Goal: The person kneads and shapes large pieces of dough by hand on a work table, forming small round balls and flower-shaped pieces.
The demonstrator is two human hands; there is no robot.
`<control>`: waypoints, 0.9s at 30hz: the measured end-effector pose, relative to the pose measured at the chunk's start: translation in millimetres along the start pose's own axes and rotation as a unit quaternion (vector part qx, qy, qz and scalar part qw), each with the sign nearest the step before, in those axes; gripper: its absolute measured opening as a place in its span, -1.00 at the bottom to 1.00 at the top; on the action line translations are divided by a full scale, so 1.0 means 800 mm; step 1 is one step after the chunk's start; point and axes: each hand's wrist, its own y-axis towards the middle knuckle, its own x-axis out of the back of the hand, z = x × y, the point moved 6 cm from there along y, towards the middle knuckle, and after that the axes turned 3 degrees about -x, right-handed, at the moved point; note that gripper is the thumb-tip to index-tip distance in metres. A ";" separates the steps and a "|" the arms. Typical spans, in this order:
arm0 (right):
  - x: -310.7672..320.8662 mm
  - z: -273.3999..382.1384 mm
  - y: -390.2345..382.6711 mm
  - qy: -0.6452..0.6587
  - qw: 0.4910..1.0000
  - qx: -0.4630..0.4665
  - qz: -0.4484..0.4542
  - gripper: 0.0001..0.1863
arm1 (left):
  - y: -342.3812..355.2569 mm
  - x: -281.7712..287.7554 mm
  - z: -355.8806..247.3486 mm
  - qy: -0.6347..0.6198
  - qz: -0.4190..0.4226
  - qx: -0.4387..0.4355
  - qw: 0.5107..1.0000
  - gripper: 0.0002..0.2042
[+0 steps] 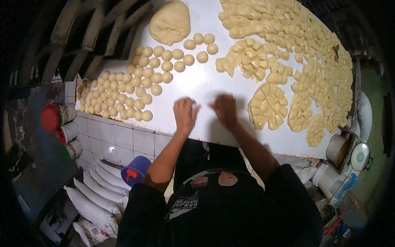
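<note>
Both hands are at the near side of the white table (197, 88). My left hand (186, 114) is curled, knuckles up and thumb toward the middle; what lies under its fingers, if anything, is hidden. My right hand (225, 110) is also curled and somewhat smeared by motion, its palm side hidden. To the left, many round dough balls (147, 115) sit in rows. Cut dough pieces (268, 106) lie clustered in a round patch just right of my right hand. At the far side rests a large smooth lump of dough (170, 22).
More cut dough (325, 82) covers the table's right side. Dark slatted racks (92, 33) stand at the far left. Below the table's left edge are a blue bucket (142, 164), full white sacks (96, 206) and a red basin (50, 117). A metal pot (336, 149) stands at the right corner.
</note>
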 end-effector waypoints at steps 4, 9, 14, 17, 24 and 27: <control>0.033 -0.049 -0.031 -0.062 0.979 -0.052 0.187 -0.78 | -0.054 0.029 0.030 -0.033 0.062 -0.127 0.989 -0.74; 0.117 -0.007 0.168 0.146 0.954 -0.259 0.034 -0.58 | 0.013 0.010 0.006 -0.192 0.022 -0.091 0.977 -0.77; 0.072 -0.017 0.244 -0.155 0.981 -0.062 -0.102 -0.46 | 0.023 -0.005 -0.054 -0.180 0.130 -0.227 0.948 -0.54; 0.033 0.006 0.113 -0.015 0.981 -0.191 0.018 -0.53 | -0.007 0.012 0.026 -0.158 0.117 -0.108 0.975 -0.41; -0.004 0.012 0.082 -0.120 0.992 -0.009 -0.021 -0.69 | -0.010 0.031 0.058 -0.041 0.032 -0.061 0.997 -0.48; -0.049 0.014 -0.001 -0.044 0.989 0.043 0.136 -0.67 | -0.012 0.029 0.038 0.003 -0.008 -0.049 0.999 -0.47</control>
